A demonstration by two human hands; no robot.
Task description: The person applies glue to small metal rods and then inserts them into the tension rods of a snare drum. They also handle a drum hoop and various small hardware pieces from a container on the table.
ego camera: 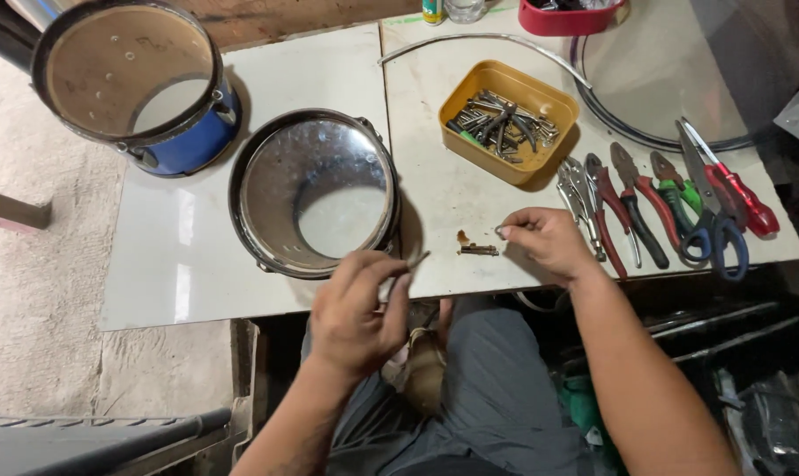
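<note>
My left hand (357,308) pinches a small thin metal rod (416,260) near the front edge of the white table (179,256). My right hand (545,240) rests on the table and holds a small metal ring-like piece (503,231) between thumb and fingers. Between the hands lies a small rusty screw and a brown scrap (475,248). A chrome drum shell (314,192) stands open-side up just beyond my left hand.
A blue drum shell (135,84) stands at the far left. A yellow tray (508,120) holds several bolts and metal parts. Pliers, scissors and a red-handled screwdriver (673,203) lie in a row at right. A metal hoop (488,40) and red bin (567,16) lie behind.
</note>
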